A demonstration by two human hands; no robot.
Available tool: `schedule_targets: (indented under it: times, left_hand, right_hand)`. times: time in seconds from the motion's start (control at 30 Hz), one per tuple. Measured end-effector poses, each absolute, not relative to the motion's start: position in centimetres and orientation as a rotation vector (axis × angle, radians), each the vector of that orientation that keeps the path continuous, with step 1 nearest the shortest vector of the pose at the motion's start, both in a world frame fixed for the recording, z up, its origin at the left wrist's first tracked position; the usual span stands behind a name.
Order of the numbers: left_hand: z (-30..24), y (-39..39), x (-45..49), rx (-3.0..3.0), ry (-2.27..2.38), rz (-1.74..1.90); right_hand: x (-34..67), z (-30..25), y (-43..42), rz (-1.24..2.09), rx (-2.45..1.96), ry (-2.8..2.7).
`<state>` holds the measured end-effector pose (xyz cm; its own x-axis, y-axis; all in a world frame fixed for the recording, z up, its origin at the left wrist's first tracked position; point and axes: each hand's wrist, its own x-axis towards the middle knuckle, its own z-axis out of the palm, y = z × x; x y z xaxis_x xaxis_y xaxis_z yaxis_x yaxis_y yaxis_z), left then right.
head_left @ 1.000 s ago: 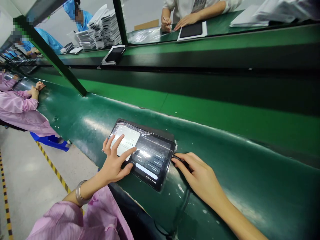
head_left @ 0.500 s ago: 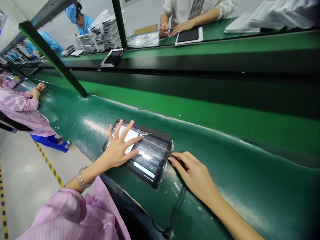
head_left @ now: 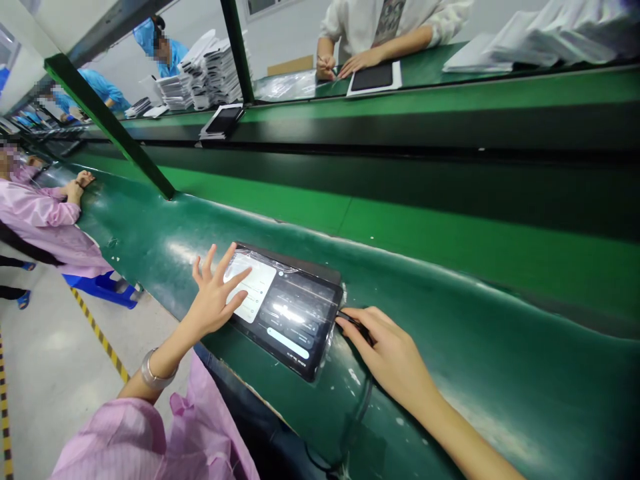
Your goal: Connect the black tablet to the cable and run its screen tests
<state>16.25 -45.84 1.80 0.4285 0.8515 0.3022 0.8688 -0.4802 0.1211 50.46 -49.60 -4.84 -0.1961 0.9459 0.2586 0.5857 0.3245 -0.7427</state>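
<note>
A tablet (head_left: 295, 313) with a lit screen and clear film over it lies flat on the green bench. White and dark panels show on its display. My left hand (head_left: 214, 297) is open with fingers spread, over the tablet's left end; whether it touches the glass I cannot tell. At the right short edge, my right hand (head_left: 385, 350) pinches the black plug of a cable (head_left: 364, 397). The plug's tip meets the tablet's edge, and the cable runs down toward the bench's near side. A dark strip (head_left: 300, 260) borders the tablet's far long edge.
Beyond the bench (head_left: 475, 373) runs a green conveyor belt (head_left: 280, 198). A slanted green post (head_left: 110, 127) rises at left. Across the line, a person in white works beside another tablet (head_left: 373, 77); stacks of white sleeves (head_left: 217, 73) stand there. A person in pink sits left above a blue stool (head_left: 100, 287).
My left hand has moved left across the tablet, uncovering more of the white panel. My right hand keeps its pinch on the plug at the tablet's edge.
</note>
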Motion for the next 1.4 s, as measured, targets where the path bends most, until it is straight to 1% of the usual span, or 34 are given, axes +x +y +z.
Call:
schedule_targets:
  times: [0.13, 0.27, 0.37, 0.53, 0.7, 0.8, 0.93, 1.03, 1.1, 1.2, 1.3, 1.4]
  left_hand:
    - [2.1, -46.1, 14.2, -2.713, -1.514, -0.572]
    - [2.4, -46.5, 13.1, -2.65, -1.627, -0.676]
    - [2.3, -46.5, 13.3, -2.6, -1.649, -0.711]
    - [2.1, -46.1, 14.6, -2.6, -1.56, -0.751]
    - [2.1, -46.1, 16.2, -2.648, -1.466, -0.687]
    - [2.2, -46.0, 18.2, -2.719, -1.412, -0.583]
    - [2.4, -45.2, 22.4, -2.896, -1.156, -0.383]
    - [2.8, -44.2, 25.1, -2.951, -0.963, -0.338]
    - [3.2, -43.6, 26.0, -2.98, -0.916, -0.325]
    - [3.9, -42.8, 25.3, -2.98, -1.076, -0.409]
    - [3.8, -41.7, 22.1, -2.869, -1.443, -0.62]
    - [2.6, -40.2, 17.4, -2.745, -1.912, -0.857]
  right_hand:
    - [50.5, -4.9, -49.6, 0.648, -1.36, -1.884]
    - [50.5, -5.0, -49.7, 0.638, -1.353, -1.884]
    - [50.5, -5.0, -49.7, 0.615, -1.334, -1.887]
    - [50.5, -5.1, -49.7, 0.603, -1.372, -1.883]
    - [50.6, -4.8, -49.4, 0.684, -1.387, -1.869]
    - [50.6, -4.7, -49.4, 0.69, -1.389, -1.866]
    - [50.6, -4.8, -49.4, 0.7, -1.384, -1.865]
    - [50.6, -4.7, -49.4, 0.709, -1.371, -1.875]
    - [50.6, -4.7, -49.5, 0.715, -1.364, -1.878]
    - [50.6, -4.6, -49.5, 0.742, -1.363, -1.87]
    - [50.6, -4.5, -49.6, 0.754, -1.376, -1.858]
    - [50.6, -4.4, -49.6, 0.778, -1.403, -1.833]
